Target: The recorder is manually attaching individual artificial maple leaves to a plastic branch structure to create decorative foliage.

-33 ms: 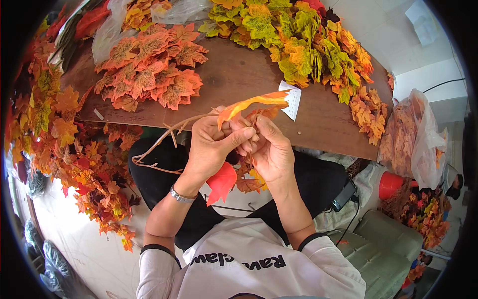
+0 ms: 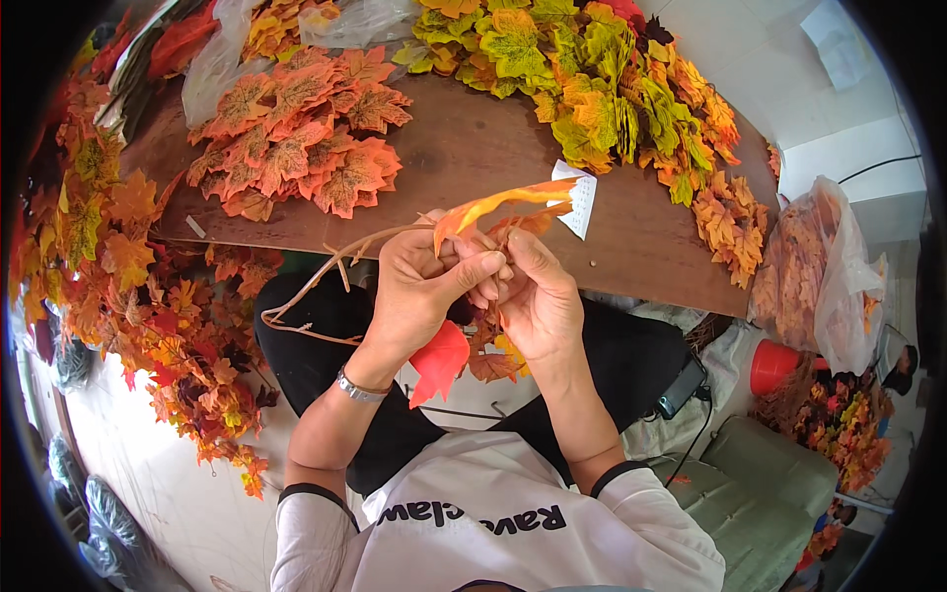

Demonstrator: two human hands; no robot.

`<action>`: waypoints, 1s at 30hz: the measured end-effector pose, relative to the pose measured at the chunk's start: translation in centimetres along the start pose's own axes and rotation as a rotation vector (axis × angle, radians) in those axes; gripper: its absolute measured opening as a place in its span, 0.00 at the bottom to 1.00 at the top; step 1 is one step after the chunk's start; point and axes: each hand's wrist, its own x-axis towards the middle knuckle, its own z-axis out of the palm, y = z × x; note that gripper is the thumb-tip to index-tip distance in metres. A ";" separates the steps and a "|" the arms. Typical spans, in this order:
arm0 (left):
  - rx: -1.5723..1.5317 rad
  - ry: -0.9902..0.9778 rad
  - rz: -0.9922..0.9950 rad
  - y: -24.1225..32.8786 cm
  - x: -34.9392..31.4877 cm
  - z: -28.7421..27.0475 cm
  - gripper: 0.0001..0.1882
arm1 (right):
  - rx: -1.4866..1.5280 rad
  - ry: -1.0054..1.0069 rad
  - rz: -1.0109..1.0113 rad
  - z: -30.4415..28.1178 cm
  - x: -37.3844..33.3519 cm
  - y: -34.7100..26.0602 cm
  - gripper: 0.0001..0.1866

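Observation:
My left hand (image 2: 419, 286) is closed round a brown artificial vine (image 2: 296, 286), whose bare stem with short side twigs loops out to the left. The fingertips of my right hand (image 2: 545, 301) pinch the vine against those of my left, in front of the table edge. Exactly what lies between the fingertips is hidden. A yellow-orange artificial leaf (image 2: 493, 204) sticks up over the hands toward the right. Below them hang a red leaf (image 2: 440, 362) and several orange and brown leaves (image 2: 493, 365), above my lap.
On the brown table (image 2: 444, 153) lie a pile of coral-orange leaves (image 2: 306, 128), a green-yellow pile (image 2: 602, 84) and a white paper slip (image 2: 575, 202). Finished-looking leaf garlands (image 2: 187, 326) hang at the left. A plastic bag of leaves (image 2: 819, 271) and a red bucket (image 2: 774, 368) stand right.
The yellow-orange leaf above my hands has shifted very slightly to the right. My hands keep the same hold.

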 end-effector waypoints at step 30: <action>0.129 -0.116 0.215 -1.4 0.2 -2.4 0.09 | -0.757 -0.065 -0.604 -2.0 -1.1 0.8 0.05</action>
